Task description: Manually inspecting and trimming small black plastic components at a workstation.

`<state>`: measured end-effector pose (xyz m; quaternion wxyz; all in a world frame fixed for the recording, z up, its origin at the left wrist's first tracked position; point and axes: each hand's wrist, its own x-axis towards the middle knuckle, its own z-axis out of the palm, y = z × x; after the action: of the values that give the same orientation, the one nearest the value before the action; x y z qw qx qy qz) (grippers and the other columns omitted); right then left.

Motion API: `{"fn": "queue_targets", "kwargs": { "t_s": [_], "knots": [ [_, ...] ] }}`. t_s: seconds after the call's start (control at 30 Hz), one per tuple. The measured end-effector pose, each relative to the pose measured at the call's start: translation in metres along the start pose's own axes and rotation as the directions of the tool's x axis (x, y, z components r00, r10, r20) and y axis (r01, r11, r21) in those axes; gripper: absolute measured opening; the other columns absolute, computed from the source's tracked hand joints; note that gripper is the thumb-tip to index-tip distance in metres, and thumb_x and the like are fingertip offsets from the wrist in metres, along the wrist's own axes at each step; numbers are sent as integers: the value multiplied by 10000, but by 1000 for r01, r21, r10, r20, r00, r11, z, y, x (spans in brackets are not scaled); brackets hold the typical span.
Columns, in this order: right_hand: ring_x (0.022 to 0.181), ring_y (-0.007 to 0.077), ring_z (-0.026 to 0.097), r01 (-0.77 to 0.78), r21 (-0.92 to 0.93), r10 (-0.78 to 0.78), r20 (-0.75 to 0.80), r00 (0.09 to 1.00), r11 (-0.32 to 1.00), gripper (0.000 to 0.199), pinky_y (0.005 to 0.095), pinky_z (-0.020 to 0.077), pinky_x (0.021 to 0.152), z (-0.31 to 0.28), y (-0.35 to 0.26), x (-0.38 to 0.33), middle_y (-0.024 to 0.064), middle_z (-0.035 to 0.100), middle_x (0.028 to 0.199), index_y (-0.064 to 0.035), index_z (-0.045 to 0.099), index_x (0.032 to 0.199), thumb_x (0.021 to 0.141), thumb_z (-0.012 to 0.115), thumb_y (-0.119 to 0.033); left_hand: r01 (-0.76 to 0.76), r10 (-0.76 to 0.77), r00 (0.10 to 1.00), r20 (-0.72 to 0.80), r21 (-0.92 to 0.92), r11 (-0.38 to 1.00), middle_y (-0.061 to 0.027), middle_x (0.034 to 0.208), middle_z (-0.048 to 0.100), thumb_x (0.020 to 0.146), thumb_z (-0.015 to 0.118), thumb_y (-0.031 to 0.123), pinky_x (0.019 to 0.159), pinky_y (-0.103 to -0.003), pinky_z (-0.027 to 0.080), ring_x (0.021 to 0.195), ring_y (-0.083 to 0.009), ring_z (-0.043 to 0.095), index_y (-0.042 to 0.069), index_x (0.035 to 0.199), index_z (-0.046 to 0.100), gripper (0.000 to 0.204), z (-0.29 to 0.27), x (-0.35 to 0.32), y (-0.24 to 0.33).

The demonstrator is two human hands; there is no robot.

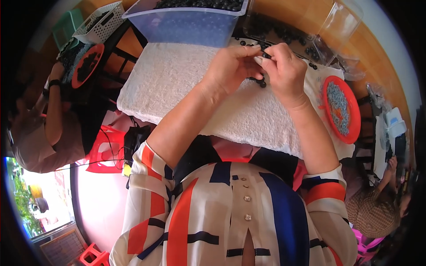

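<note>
My left hand and my right hand meet above a white towel spread over the table. Between the fingertips of both hands sits a small black round part. More small black parts lie on the towel just under my hands. A clear blue plastic bin holding many black parts stands at the far edge. A clear open box with several black parts lies to its right. A red dish with small grey pieces rests on the towel right of my right hand.
A person sits at the left beside a red dish of black parts and a white basket. Another person is at the lower right. A red stool and a black bag are under the table's left side.
</note>
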<state>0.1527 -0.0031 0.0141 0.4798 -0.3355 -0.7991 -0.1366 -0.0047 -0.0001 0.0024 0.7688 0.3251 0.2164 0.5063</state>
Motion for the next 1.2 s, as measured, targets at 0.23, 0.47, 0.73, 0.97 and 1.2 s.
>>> {"fn": "queue_targets", "kwargs": {
  "t_s": [0.23,0.47,0.73,0.97,1.2],
  "knots": [
    [590,114,522,-385,490,354,159,922,782,148,295,442,585,-6,2,83,35,570,640,1,581,811,775,677,-106,-27,43,995,-90,170,985,-144,749,644,895,591,220,537,-305,454,647,-220,615,-47,832,653,281,1,0,-1],
    [623,89,528,-427,212,353,310,883,879,214,242,442,591,-22,46,117,3,594,719,-27,604,988,811,691,-109,-135,169,951,-259,145,980,-129,761,632,909,576,199,581,-301,461,669,-215,603,-45,856,644,259,-5,3,7],
    [799,254,661,-324,-271,422,561,712,906,202,367,494,709,-16,86,16,115,676,853,-83,692,996,802,635,-94,-141,172,945,-278,128,982,-126,758,634,913,570,180,565,-299,459,650,-213,601,-52,864,642,248,-7,2,6],
    [803,293,641,-264,-284,387,654,650,922,231,395,481,737,-5,77,19,123,666,815,-71,692,976,749,692,-114,-120,158,933,-322,136,983,-123,759,639,910,571,162,547,-298,455,643,-210,604,-50,862,642,228,-6,0,6],
    [803,297,641,-245,-271,365,660,657,931,215,405,482,730,3,91,9,129,663,821,-60,669,961,755,691,-118,-90,134,942,-306,153,984,-122,764,642,906,573,161,549,-296,456,649,-202,604,-46,865,645,222,-5,3,2]
  ]
}}
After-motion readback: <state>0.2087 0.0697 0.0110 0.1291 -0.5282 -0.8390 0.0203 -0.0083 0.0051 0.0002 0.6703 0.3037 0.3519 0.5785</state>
